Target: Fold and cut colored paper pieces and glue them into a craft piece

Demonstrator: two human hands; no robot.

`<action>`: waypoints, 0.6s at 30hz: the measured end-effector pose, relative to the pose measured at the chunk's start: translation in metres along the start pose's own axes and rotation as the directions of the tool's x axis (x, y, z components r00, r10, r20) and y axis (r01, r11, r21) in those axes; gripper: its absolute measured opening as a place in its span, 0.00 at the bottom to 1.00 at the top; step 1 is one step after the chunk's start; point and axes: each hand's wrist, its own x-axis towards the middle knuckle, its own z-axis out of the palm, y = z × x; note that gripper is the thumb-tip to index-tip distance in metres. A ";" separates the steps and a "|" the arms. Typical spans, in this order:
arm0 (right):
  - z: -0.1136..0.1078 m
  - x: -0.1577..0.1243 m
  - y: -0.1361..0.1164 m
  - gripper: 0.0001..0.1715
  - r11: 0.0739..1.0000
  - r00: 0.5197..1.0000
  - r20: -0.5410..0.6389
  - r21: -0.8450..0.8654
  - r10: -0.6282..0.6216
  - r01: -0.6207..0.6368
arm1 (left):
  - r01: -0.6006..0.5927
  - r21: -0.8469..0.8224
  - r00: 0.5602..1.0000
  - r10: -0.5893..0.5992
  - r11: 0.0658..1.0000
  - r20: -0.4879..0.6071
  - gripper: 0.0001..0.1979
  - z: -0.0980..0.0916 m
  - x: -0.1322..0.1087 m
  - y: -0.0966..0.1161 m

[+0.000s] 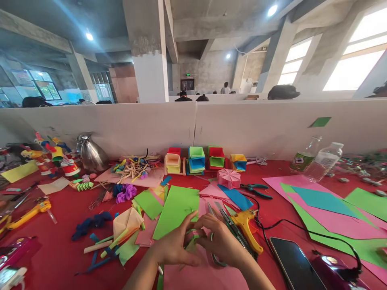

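A small piece of green paper (191, 241) sits between my two hands, low over the pink paper (208, 278). My left hand (173, 243) curls toward it from the left, thumb and fingers bent around the piece. From the right, the bent fingers of my right hand (219, 237) meet the same piece. Under my right hand is a pair of scissors (219, 262), its blades pointing away from me; whether the hand grips them is hidden. A utility knife (238, 233) and a yellow glue gun (243, 223) lie just right of this hand. Beyond my left hand lies a green sheet (181, 205).
Folded paper boxes (196, 159) line the white partition (136, 123). Paper scraps (127, 225) and blue strips lie left. Pliers (256, 190), a phone (294, 264) and a black cable (293, 223) lie right. Plastic bottles (325, 161) and a metal jug (90, 155) stand behind.
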 end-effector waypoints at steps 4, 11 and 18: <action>0.010 -0.002 0.009 0.10 0.999 0.996 -0.085 -0.046 -0.017 0.013 | -0.042 0.291 0.986 0.087 0.956 -0.141 0.32 0.009 0.004 0.006; 0.028 -0.001 0.029 0.09 0.995 0.983 -0.173 -0.093 -0.058 0.042 | -0.048 0.374 0.989 0.096 0.926 -0.112 0.26 0.001 0.015 -0.008; 0.032 0.000 0.033 0.12 0.981 0.972 -0.191 -0.164 -0.135 0.104 | 0.022 0.522 0.959 0.129 0.853 -0.251 0.35 -0.013 0.010 -0.020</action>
